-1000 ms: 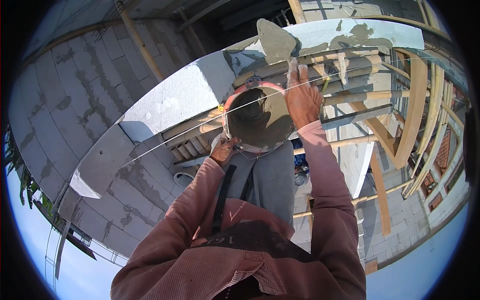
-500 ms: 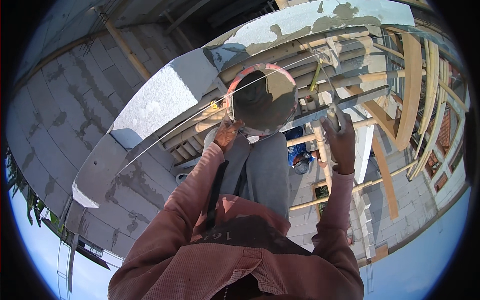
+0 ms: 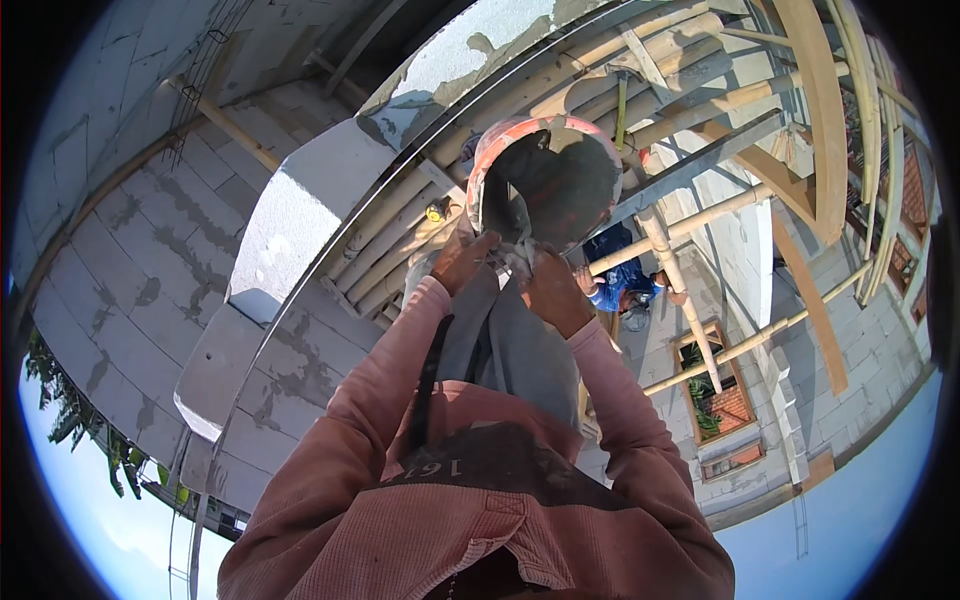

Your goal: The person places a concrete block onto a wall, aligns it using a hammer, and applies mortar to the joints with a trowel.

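Note:
A round orange-red bucket (image 3: 497, 135) with grey mortar (image 3: 572, 190) inside stands tilted in front of my knees. My left hand (image 3: 463, 260) is closed on its near-left rim. At the near side of the bucket, my right hand (image 3: 552, 288) is wrapped round the handle of a trowel (image 3: 517, 215), whose mortar-smeared blade reaches into the bucket. Fingers and mortar partly hide the handle. Beyond the left hand, a white block wall top (image 3: 290, 215) runs diagonally, with wet mortar (image 3: 410, 122) spread on its far stretch.
Bamboo poles (image 3: 685, 215) and a grey beam (image 3: 700, 165) cross over a drop on the right. Far below, a person in blue (image 3: 615, 265) stands near a pole. A taut line (image 3: 400, 165) runs along the wall top. Curved timber (image 3: 815, 120) rises at the right.
My right hand has come left from beside the bamboo to the bucket, bringing the trowel blade into it. The bucket is tilted more, and my view has turned somewhat.

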### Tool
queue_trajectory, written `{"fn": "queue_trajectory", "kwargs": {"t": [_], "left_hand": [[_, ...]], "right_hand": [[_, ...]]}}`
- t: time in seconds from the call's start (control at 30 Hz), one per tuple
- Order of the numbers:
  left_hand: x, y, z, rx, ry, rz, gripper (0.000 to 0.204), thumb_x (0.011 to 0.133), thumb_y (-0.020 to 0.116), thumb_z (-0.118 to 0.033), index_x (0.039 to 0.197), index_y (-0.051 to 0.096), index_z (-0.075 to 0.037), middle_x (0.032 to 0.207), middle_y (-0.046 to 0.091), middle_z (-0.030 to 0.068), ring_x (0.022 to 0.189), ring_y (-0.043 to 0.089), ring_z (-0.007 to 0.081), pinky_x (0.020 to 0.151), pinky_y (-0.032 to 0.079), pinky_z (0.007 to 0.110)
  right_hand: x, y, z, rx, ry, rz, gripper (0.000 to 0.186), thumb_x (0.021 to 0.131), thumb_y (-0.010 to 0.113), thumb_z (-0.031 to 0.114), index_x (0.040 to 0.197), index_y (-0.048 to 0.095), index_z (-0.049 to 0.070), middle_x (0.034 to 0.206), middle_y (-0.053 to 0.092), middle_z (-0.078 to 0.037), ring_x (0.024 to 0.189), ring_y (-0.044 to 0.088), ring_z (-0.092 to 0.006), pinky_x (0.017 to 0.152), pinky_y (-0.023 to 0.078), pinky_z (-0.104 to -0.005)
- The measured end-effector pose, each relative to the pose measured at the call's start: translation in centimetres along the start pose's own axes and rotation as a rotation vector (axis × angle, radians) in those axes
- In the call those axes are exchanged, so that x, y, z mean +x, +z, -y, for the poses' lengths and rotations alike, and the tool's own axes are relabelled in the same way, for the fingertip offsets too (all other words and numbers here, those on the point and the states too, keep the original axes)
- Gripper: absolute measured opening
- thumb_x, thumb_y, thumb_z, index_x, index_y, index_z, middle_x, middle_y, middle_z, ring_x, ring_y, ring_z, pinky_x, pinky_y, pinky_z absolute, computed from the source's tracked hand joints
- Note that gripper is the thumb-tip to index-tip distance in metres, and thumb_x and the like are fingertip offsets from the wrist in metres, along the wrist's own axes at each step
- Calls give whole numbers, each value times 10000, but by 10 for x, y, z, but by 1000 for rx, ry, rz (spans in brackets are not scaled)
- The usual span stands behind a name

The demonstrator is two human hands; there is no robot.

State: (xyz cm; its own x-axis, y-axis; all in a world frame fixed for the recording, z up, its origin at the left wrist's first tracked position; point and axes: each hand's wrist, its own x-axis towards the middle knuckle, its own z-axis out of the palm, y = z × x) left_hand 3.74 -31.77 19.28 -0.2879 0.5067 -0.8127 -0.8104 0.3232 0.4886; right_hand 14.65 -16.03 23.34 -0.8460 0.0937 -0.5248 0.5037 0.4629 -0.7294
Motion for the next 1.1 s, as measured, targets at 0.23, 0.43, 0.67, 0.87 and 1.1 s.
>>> {"fn": "queue_trajectory", "kwargs": {"t": [0.23,0.43,0.67,0.87,1.1], "left_hand": [[16,-8,-10,38,-73,8,596,908,615,-143,1435,355,-42,1266,570,90,1095,579,178,926,494,352],[15,-49,44,40,9,-91,484,936,651,-251,1334,459,-55,1151,605,69,1041,590,188,917,489,356],[2,-85,97,117,161,-111,563,940,675,-301,1388,425,-68,1198,593,48,1089,565,192,977,444,335],[-22,-77,101,-313,-10,-207,397,940,682,-282,1206,560,-14,1115,650,88,1009,626,184,954,506,329],[-30,-76,103,-268,14,-215,354,933,683,-322,1082,629,-5,987,699,83,926,642,189,827,497,336]], "right_hand": [[-20,-52,10,966,642,196,397,956,658,300,1214,593,6,789,593,-47,602,564,-95,536,479,-267],[-40,-69,-12,955,503,126,426,967,643,269,1302,573,16,848,623,-25,654,575,-76,538,480,-247],[44,-101,41,-149,-202,-182,526,882,648,104,1378,501,7,1144,611,-144,955,651,-270,765,533,-394],[115,-86,81,-806,-3,-155,603,877,569,94,1458,414,140,1301,490,-155,1021,626,-400,750,566,-474],[133,-129,60,-1005,2,-321,640,784,666,97,1396,488,147,1170,513,-177,904,637,-370,700,575,-445]]}}
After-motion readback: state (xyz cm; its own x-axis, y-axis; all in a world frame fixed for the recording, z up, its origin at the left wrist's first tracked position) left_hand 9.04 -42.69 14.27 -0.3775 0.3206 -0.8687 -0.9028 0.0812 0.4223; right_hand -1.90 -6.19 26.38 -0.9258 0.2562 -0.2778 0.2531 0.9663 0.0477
